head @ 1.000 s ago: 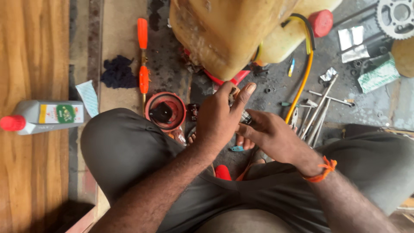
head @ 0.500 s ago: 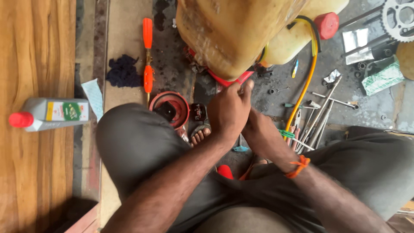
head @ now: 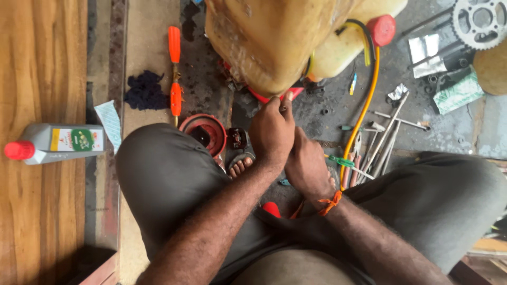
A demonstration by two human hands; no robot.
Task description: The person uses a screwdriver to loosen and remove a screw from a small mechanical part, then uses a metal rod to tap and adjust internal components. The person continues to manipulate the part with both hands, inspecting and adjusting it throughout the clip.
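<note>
My left hand (head: 272,131) reaches forward to the red base edge (head: 296,93) under a dirty yellow tank (head: 269,37). Its thumb and fingers are pinched together on a small dark part at that edge. My right hand (head: 308,168), with an orange thread around the wrist, rests just behind and under the left hand. The right hand's fingers are hidden, so what they hold cannot be seen. Both hands sit above my bare foot (head: 240,166) between my knees.
Two orange-handled screwdrivers (head: 175,74) and a dark rag (head: 145,91) lie at left, a red round cover (head: 207,132) by my knee. A grey bottle with red cap (head: 53,143) lies on wooden boards. A yellow hose (head: 369,89), metal rods (head: 383,140) and a sprocket (head: 480,21) are at right.
Both hands have moved forward from above my lap to the red edge under the tank. The right hand has slid behind the left one.
</note>
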